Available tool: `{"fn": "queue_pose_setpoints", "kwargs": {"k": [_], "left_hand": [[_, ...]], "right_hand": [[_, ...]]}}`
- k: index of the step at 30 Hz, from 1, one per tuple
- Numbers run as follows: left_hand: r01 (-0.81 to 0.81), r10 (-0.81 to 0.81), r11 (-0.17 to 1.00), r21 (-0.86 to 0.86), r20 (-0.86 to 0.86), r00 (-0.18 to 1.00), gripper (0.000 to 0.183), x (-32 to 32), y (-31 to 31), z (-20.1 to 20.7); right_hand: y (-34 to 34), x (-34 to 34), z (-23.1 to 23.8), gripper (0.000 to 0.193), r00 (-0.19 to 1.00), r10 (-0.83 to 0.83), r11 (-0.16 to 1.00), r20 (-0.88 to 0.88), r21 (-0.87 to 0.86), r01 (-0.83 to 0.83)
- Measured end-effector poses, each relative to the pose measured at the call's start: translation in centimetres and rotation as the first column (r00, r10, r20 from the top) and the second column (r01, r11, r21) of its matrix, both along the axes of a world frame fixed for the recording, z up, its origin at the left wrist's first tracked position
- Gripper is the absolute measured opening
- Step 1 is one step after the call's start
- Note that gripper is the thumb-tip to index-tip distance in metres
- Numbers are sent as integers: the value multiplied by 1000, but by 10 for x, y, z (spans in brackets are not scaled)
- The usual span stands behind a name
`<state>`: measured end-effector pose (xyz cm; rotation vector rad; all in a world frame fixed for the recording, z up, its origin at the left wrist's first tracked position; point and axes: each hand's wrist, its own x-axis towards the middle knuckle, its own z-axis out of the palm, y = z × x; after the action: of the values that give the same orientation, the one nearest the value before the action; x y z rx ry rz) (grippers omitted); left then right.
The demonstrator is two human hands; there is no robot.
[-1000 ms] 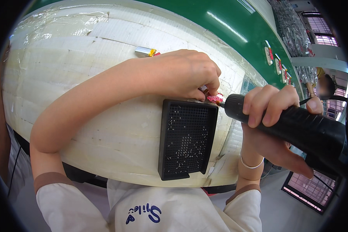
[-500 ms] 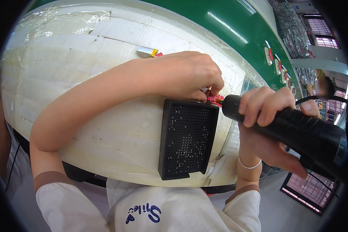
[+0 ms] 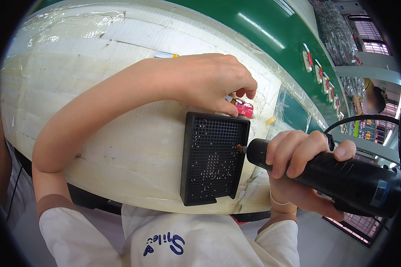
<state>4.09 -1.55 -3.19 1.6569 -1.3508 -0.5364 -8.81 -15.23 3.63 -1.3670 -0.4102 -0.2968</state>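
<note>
My right hand is wrapped round a black electric screwdriver. Its tip points left, over the right rim of a black tray. Small screws lie scattered in the tray, and several stand in its grid of holes. Just beyond the tray's far edge sits a small device with a red board. My left hand hovers over that device, thumb touching or very near its left end, index finger raised apart. Part of the device is hidden beneath the hand.
A silver battery-like piece with yellow tape lies beyond my left forearm. Several similar red-and-silver devices line the green work surface at far right. A black cable arcs behind the screwdriver. Another person is in the background at right.
My right hand has brought the screwdriver from the red-board device back toward me, to the tray's right rim. My left fingers have spread and lifted, showing more of the device.
</note>
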Motion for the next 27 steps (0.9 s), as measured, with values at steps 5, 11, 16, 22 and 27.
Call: {"fn": "queue_pose_setpoints", "kwargs": {"k": [5,11,16,22,27], "left_hand": [[0,-1,1000,13,33,999,19,-1,0,-4],[-25,27,1000,-15,148,989,16,-6,-1,1],[-53,50,999,15,133,990,14,-22,10,-7],[-53,52,999,2,117,992,14,-24,11,-2],[-59,61,998,-20,125,990,12,-25,10,-3]], "right_hand": [[2,0,-4,75,999,-35,999,7,17,34],[-13,6,30,79,987,77,988,144,-147,-55],[-24,17,2,92,955,147,972,258,-218,-91],[-24,23,-8,94,962,140,982,236,-159,-103],[-24,26,-12,94,959,137,987,247,-118,-110]]}}
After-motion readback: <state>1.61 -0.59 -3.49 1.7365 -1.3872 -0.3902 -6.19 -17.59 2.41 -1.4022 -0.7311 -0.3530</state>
